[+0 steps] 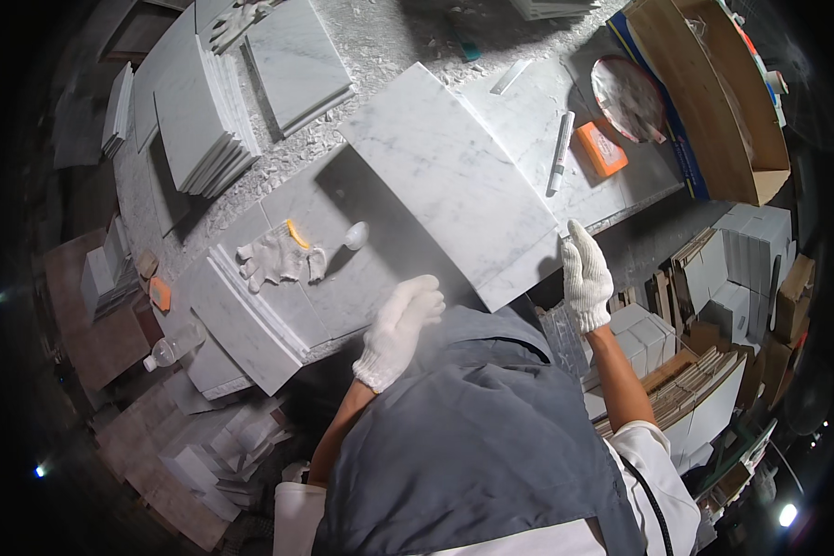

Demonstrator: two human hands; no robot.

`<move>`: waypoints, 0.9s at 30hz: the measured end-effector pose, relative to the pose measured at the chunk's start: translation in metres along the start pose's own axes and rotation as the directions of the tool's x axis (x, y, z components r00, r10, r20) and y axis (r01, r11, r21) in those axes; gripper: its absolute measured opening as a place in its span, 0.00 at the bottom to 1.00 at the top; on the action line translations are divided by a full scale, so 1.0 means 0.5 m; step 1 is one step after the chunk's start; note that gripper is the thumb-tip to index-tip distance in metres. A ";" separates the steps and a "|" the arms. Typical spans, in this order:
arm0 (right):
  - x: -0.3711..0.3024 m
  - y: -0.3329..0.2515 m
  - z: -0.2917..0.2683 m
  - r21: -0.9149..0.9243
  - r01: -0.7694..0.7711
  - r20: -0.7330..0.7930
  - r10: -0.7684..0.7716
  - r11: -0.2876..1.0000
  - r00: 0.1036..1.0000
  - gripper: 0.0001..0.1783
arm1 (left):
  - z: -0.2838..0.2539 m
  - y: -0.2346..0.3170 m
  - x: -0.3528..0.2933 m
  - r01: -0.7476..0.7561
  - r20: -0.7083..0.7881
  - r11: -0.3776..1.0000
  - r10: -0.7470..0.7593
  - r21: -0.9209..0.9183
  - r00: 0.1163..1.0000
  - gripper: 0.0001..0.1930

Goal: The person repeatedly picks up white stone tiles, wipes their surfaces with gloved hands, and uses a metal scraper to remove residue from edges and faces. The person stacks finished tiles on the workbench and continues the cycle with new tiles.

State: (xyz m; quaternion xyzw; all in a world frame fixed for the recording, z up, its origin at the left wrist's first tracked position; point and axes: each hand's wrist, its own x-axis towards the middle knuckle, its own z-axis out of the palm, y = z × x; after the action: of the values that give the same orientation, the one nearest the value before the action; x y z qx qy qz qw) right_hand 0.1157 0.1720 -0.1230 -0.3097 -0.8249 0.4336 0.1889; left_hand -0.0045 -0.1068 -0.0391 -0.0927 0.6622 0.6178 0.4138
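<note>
A large white-grey marble tile (454,185) lies at an angle in front of me, its near corner close to my grey apron. My right hand (587,280), in a white knit glove, is beside the tile's right corner with fingers stretched out flat; whether it touches the edge I cannot tell. My left hand (402,324), gloved too, hangs left of the tile's near end, fingers extended and slightly bent, apart from the tile. Left of it lie a dusty work glove (273,259) with a yellow-orange cuff and a small clear plastic piece (356,235).
A white marker (560,153), an orange box (600,148), a round dusty dish (628,97) and a flat strip (510,76) lie right of the tile. Beyond stands a long cardboard box (713,93). Tile stacks (199,134) stand left, a plastic bottle (171,350) near the left edge.
</note>
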 end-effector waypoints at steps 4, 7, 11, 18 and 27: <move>0.017 -0.028 -0.014 -0.205 0.221 0.014 -0.223 0.954 0.975 0.22 | -0.001 -0.017 0.008 -0.011 0.041 0.998 0.009 0.058 0.999 0.20; 0.043 -0.076 -0.016 -0.371 0.383 0.159 -0.348 0.846 0.924 0.24 | -0.003 -0.025 0.013 -0.042 0.074 0.993 0.034 0.109 0.997 0.21; 0.059 -0.160 0.018 -0.437 0.563 0.326 -0.459 0.702 0.826 0.21 | -0.007 -0.033 0.015 -0.030 0.072 0.989 0.019 0.142 0.997 0.20; 0.014 -0.220 0.064 -0.193 0.707 0.602 -0.487 0.680 0.633 0.28 | -0.012 -0.046 0.009 -0.001 0.039 0.990 -0.004 0.139 0.999 0.22; 0.067 -0.201 0.009 -0.227 0.697 0.550 -0.501 0.680 0.668 0.24 | -0.035 -0.059 0.001 -0.003 -0.010 0.985 0.005 0.174 1.000 0.21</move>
State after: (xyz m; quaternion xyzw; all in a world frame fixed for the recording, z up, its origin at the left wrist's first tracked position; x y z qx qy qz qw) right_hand 0.0538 0.1484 -0.0403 0.0621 -0.9729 0.2148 0.0591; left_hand 0.0062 -0.1284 -0.0631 -0.0579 0.7161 0.5578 0.4156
